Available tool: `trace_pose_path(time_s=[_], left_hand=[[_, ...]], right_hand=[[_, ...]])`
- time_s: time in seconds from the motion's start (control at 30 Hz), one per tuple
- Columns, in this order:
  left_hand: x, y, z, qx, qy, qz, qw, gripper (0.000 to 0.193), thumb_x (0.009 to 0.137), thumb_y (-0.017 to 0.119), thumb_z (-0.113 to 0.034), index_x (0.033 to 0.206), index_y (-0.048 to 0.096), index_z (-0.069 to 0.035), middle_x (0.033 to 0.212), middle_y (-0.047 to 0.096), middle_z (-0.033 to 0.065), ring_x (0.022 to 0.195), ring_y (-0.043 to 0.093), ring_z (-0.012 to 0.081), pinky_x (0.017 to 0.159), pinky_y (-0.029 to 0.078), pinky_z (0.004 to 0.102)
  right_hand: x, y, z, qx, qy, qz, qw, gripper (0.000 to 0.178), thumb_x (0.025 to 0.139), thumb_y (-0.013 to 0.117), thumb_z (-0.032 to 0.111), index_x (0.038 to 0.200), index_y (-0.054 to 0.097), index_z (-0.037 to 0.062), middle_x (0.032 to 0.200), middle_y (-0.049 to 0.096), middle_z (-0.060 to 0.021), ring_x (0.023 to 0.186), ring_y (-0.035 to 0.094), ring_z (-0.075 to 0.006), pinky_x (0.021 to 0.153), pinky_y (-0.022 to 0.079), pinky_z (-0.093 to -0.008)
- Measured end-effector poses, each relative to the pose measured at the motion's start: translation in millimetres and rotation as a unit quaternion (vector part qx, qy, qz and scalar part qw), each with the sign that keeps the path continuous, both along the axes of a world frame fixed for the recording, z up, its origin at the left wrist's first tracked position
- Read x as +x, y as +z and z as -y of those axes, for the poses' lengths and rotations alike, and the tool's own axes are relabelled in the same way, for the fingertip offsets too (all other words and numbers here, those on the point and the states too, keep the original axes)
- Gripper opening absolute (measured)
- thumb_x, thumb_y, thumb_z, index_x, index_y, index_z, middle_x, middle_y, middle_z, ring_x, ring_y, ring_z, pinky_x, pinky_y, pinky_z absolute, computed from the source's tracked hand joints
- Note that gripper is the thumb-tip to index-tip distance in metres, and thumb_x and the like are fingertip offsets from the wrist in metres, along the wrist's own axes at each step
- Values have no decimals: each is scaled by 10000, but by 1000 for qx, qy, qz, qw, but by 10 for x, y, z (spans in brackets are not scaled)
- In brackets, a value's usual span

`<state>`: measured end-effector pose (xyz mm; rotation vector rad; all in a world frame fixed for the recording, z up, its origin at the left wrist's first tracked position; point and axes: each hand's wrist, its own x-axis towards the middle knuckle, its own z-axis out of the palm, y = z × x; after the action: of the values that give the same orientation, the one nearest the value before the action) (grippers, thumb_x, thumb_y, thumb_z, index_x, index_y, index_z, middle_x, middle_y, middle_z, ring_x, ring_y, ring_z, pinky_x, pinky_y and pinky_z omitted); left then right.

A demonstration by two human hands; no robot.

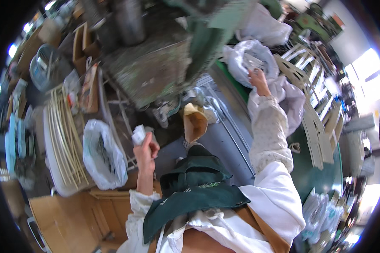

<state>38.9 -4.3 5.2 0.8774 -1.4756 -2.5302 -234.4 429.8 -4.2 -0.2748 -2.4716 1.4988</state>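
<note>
My left hand (145, 152) is closed on a small white block-like piece (139, 135) that sticks up past its fingers. The exact kind of the piece is blurred. Out to the right, my right hand (259, 82) reaches into the mouth of a white plastic bag (237, 63). Its fingers are bent in among pale, shiny pieces (253, 62) there, and what they grip is partly hidden. Between and beyond my hands stands a green machine (209, 38) with a worn metal block (150, 71).
At left are an open white plastic bag (93, 143) with grey contents, a tray of long cream strips (63, 139) and a cardboard box (67, 217). Pale slotted panels (312, 122) lie on the green table (302, 168) at right. A tan sack-like item (195, 122) sits below the machine.
</note>
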Motion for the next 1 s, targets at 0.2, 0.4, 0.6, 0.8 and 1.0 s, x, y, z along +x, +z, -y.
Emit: trace_pose_path(time_s=[0.2,0.4,0.6,0.8,1.0], left_hand=[[144,-105,141,49,-10,-17,999,210,878,564,-185,784,581,2,649,570,63,486,487,110,456,366,225],[71,-74,70,34,23,-15,999,209,890,549,-194,877,615,4,771,657,91,588,554,115,556,432,245],[-14,-20,-12,31,26,-39,998,193,892,548,-186,894,600,-1,793,662,98,599,539,106,552,413,249],[-146,-70,-113,96,45,-92,990,142,893,555,-115,959,563,10,856,654,122,599,498,101,533,389,243],[-27,58,-153,18,53,-71,996,225,915,529,-83,1103,571,33,1017,667,172,779,668,197,742,535,293]], right_hand=[[1313,572,2220,-153,440,148,872,205,920,543,79,1071,548,-59,906,644,-116,765,645,-166,696,544,-291],[1590,495,2812,-294,426,158,841,192,919,584,132,924,480,-30,782,634,-110,582,582,-101,471,432,-210],[1622,412,2870,-284,439,190,831,169,944,535,161,956,467,7,756,635,-96,547,551,-85,451,396,-213],[441,-1198,2787,205,429,-184,860,71,874,514,55,888,570,13,848,667,-67,750,639,-224,649,498,-378],[396,-1414,3375,337,411,-59,845,106,834,580,71,924,587,15,869,667,-68,777,631,-206,680,496,-364]])
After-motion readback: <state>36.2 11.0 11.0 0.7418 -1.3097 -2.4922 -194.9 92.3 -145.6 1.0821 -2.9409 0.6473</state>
